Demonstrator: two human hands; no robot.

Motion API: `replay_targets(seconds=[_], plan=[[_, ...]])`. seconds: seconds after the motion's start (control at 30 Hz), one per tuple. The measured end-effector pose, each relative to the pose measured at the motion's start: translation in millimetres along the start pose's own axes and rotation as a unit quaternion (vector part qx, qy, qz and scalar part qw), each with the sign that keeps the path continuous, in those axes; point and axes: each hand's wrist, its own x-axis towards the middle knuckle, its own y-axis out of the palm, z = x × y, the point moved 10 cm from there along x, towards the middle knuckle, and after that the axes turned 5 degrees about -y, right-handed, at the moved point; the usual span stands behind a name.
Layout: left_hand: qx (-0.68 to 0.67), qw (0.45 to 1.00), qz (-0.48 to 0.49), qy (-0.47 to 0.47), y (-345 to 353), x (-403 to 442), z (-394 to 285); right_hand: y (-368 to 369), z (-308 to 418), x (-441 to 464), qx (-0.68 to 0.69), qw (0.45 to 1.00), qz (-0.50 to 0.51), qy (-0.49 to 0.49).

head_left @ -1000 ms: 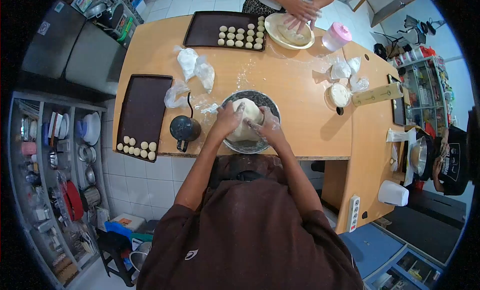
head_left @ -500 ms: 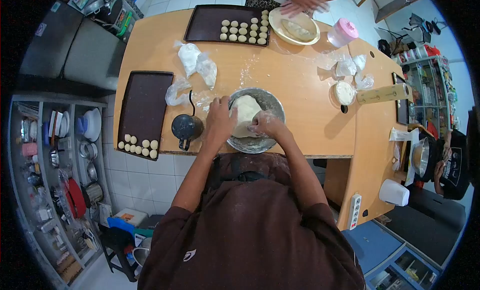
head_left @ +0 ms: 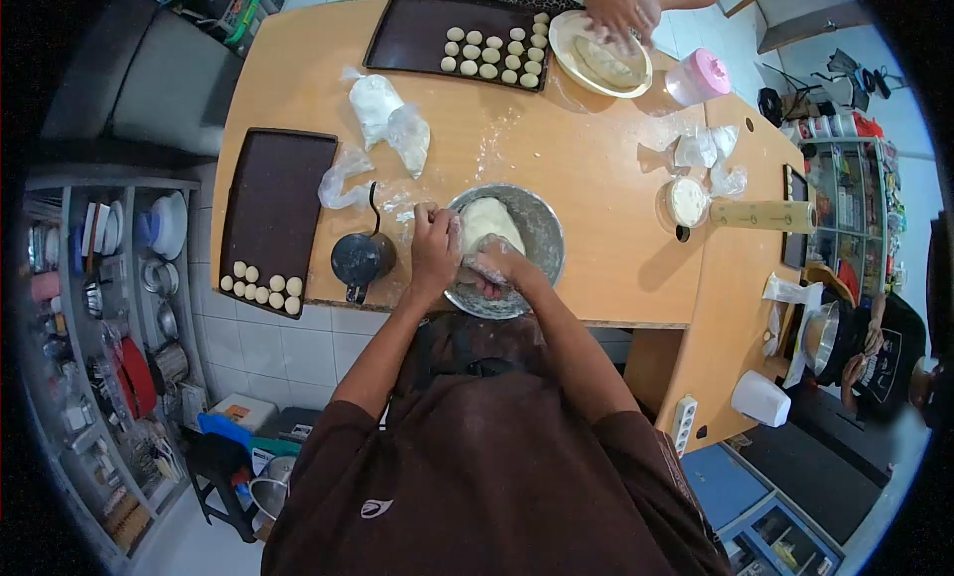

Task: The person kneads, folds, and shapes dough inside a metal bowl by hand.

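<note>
Pale cream dough, a smooth, rounded lump (head_left: 489, 218), lies in a round, flour-smeared metal bowl (head_left: 544, 240), between the two hands and reaching a little beyond them. The bare left hand (head_left: 434, 248) is at the bowl's left side, fingers bent and partly curled over the rim, thumb side towards the dough; whether it grips the metal cannot be told. The bare right hand (head_left: 502, 262) rests on the near part of the dough, its fingers bent inward and down; whether they close on a fold is hidden.

Judging by its size against the hands, the lump is probably fairly weighty, soft and yielding rather than fragile, and likely to sag or stretch if lifted by one edge. Bare patches may cling to the skin, while floured ones should slip more easily. Broad support from beneath with both palms would suit it best; for pressing, the heel of the hand on its thick middle seems sound. The metal rim, stiff and perhaps slick with flour, offers a steadying hold beside the left hand. Just left of that hand stands a dark, rounded pitcher (head_left: 358, 259).
</note>
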Motion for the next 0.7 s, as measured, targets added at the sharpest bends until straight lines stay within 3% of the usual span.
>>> replay_targets(seconds=[0.13, 0.33, 0.43, 0.7], plan=[[-0.036, 0.999, 0.009, 0.004, -2, -2, 4, -3, 22, -10, -0.004, 0.998, -0.017, 0.053], [-0.072, 0.996, -0.002, -0.048, -2, -1, 11, -19, 16, 15, -0.163, 0.981, -0.097, 0.046], [-0.064, 0.996, 0.009, -0.058, 2, -1, 14, -27, 36, 12, -0.276, 0.949, -0.150, -0.034], [0.010, 0.994, 0.058, -0.097, 14, -7, 18, -30, 30, 18, -0.327, 0.935, -0.135, 0.000]])
